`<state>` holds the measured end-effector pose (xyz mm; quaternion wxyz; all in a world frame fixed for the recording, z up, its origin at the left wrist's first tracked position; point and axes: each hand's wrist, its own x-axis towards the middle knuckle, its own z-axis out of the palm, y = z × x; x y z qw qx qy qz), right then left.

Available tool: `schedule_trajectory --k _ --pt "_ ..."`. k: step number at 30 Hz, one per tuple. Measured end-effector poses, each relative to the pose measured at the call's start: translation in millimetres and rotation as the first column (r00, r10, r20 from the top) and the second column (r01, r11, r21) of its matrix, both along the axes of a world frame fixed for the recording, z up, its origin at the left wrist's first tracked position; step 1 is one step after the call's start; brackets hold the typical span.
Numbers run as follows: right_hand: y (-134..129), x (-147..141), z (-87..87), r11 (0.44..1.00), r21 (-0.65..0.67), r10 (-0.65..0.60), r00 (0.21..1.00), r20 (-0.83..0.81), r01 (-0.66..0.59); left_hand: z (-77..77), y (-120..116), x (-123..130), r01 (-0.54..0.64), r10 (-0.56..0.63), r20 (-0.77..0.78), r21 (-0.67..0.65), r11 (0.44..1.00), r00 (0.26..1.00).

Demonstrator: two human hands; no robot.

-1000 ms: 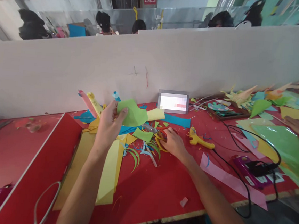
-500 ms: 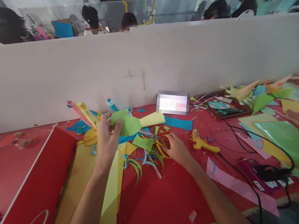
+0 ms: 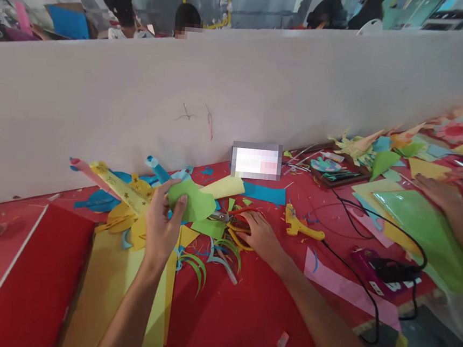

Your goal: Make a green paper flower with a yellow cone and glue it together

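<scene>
The left hand (image 3: 166,219) pinches green paper (image 3: 197,202) by its left side, seemingly leaving the opposite edge clear for the scissors (image 3: 222,216); the paper extends rightward from that hand. The right hand (image 3: 263,235) grasps the scissors' handles, and a yellow glue gun (image 3: 300,227) lies just right of it.

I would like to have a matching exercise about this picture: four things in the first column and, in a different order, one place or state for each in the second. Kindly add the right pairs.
Things:
1. Green paper piece
2. Scissors
3. Glue gun
4. Long pink strip

Places or states:
A. Yellow, lying on the red table
B. Crossed by a black cord
C. Held in the left hand
D. Handles at the right hand

Right pairs: 1-C, 2-D, 3-A, 4-B
</scene>
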<state>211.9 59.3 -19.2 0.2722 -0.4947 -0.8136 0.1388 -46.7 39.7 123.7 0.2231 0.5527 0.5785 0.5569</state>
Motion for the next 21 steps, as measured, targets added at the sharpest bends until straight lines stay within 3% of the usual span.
schedule_trajectory --k 5,13,17,21 --pt "-1.1 3.1 0.0 0.998 -0.001 0.062 0.997 0.043 -0.062 9.8 -16.4 10.6 -0.044 0.063 -0.144 0.132 0.99 0.988" --pt "-1.5 8.0 9.2 0.991 -0.016 0.134 0.989 0.062 -0.133 17.7 -27.5 27.8 0.143 -0.059 -0.398 0.186 0.972 0.916" --pt "-3.4 9.9 15.8 0.983 -0.032 0.181 0.983 0.011 -0.18 19.0 -28.0 28.3 0.171 -0.087 -0.397 0.181 0.969 0.914" --pt "-3.3 9.6 16.1 0.994 0.021 0.111 0.991 -0.079 -0.11 21.8 -31.2 28.3 0.191 -0.12 -0.36 0.167 0.967 0.925"
